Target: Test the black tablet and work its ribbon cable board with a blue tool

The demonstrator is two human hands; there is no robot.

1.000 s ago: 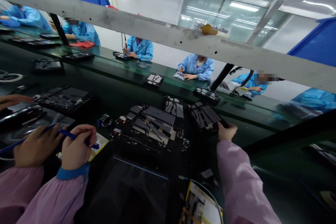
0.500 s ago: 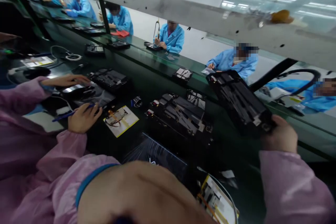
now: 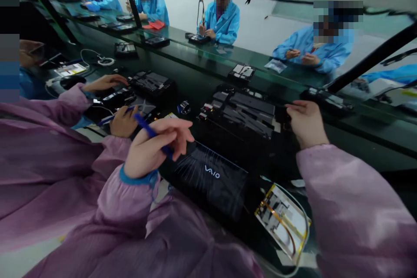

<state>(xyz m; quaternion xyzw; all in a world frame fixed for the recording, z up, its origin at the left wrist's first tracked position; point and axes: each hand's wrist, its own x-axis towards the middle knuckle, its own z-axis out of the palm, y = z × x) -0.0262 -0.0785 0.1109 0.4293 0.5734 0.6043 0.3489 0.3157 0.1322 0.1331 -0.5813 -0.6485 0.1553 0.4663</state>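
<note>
The dark green bench (image 3: 358,147) carries an open laptop chassis (image 3: 241,115) at its middle. At the near edge lies a black VAIO panel (image 3: 211,178). Just beside it, toward the right end, is a yellow-rimmed parts card (image 3: 282,221). A second chassis (image 3: 151,82) lies toward the left end, a third chassis (image 3: 325,100) toward the right — a white cable coil (image 3: 106,61) sits far left.

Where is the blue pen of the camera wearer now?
Head view, left of centre: the blue pen is held in the left hand, beside the black VAIO panel.
</note>
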